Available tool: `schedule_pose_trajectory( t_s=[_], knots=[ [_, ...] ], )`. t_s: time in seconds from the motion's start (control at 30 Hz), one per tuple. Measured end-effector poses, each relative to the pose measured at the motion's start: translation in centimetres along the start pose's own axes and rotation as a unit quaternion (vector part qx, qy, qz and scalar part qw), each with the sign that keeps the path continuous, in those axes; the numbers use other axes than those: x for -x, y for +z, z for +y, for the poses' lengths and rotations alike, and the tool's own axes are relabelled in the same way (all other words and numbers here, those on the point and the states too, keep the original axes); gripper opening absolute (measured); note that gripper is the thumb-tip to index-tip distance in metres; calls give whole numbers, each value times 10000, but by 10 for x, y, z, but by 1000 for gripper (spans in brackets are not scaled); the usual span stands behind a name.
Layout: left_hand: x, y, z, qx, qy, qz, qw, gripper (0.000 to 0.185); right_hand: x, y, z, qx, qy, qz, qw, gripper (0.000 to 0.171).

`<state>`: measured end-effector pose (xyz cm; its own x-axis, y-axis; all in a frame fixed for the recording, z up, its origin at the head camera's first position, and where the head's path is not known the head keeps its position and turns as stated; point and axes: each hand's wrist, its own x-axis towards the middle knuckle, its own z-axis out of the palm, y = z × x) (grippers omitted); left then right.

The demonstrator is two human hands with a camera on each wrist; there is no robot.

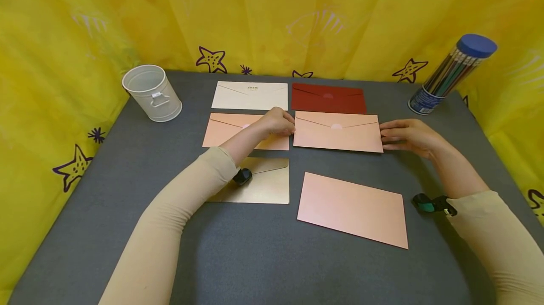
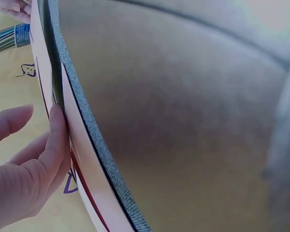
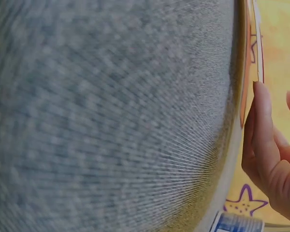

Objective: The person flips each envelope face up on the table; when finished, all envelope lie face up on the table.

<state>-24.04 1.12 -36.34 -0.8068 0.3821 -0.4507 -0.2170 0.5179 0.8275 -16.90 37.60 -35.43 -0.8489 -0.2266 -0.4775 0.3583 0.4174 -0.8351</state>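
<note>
A pink envelope (image 1: pixel 337 131) with a round seal lies flap-up in the middle row on the grey table (image 1: pixel 272 258). My left hand (image 1: pixel 278 122) touches its left edge and my right hand (image 1: pixel 408 136) touches its right edge. In the left wrist view the left hand (image 2: pixel 24 169) lays a straight finger against the envelope's edge (image 2: pixel 79 150), with the thumb apart. Seen from the right wrist, the right hand (image 3: pixel 270 159) rests straight fingertips on the opposite edge (image 3: pixel 244 96). Neither hand lifts it.
Five other envelopes lie around it: cream (image 1: pixel 250 95), dark red (image 1: pixel 328 98), pink (image 1: pixel 225 130), gold (image 1: pixel 265 182) and a face-down pink one (image 1: pixel 352 208). A white bucket (image 1: pixel 153 92) stands back left and a pencil tube (image 1: pixel 450 73) back right. Yellow cloth walls the table.
</note>
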Motion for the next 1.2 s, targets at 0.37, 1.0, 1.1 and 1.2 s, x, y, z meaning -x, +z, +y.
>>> schedule_pose_trajectory(
  t_s=[0.37,1.0,1.1,1.2],
  knots=[
    [3,0,0,160,128,-90,9997,35,-4,2,2,-43,147,-22,9999,60],
    [7,0,10,-1154,363,-179,9925,32,5,-6,1,-170,-141,-214,9995,35],
    [8,2,12,-1358,810,-305,9870,37,12,-7,-3,236,-343,-111,9991,45],
    [11,8,15,-1605,1431,-539,9751,37,20,-4,-8,535,-501,-30,9973,47]
  ],
)
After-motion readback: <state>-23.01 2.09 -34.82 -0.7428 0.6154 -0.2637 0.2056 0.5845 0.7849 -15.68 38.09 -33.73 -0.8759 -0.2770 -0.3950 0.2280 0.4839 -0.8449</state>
